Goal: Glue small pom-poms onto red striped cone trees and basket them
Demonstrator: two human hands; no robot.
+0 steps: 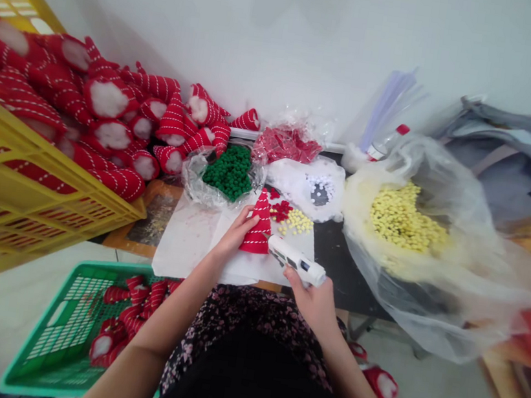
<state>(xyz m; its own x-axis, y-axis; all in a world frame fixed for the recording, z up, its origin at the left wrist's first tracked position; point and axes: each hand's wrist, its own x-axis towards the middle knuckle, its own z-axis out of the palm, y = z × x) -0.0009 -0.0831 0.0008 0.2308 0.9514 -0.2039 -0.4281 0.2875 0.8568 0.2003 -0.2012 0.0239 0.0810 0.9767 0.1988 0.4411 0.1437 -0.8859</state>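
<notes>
My left hand (pixel 237 233) is closed round the left side of a red cone-shaped fabric hat (pixel 258 227) with white stitched stripes, its tip pointing away from me. In my right hand (pixel 315 296) is a white hot glue gun (pixel 297 259), its nozzle at the hat's right edge; I cannot tell whether it touches. Just beyond the gun lie loose red pom-poms (pixel 281 211) and small pale yellow balls (pixel 298 221) on white paper (pixel 187 234). Green pom-poms (pixel 230 173) fill a clear bag behind the hat.
A yellow crate (pixel 42 189) and a heap of stuffed red striped cones (pixel 112 100) stand at left. Below is a green basket (pixel 45 333) with more. Bags of white balls (pixel 320 190) and yellow balls (pixel 402 220) lie right, near a bottle (pixel 387 143).
</notes>
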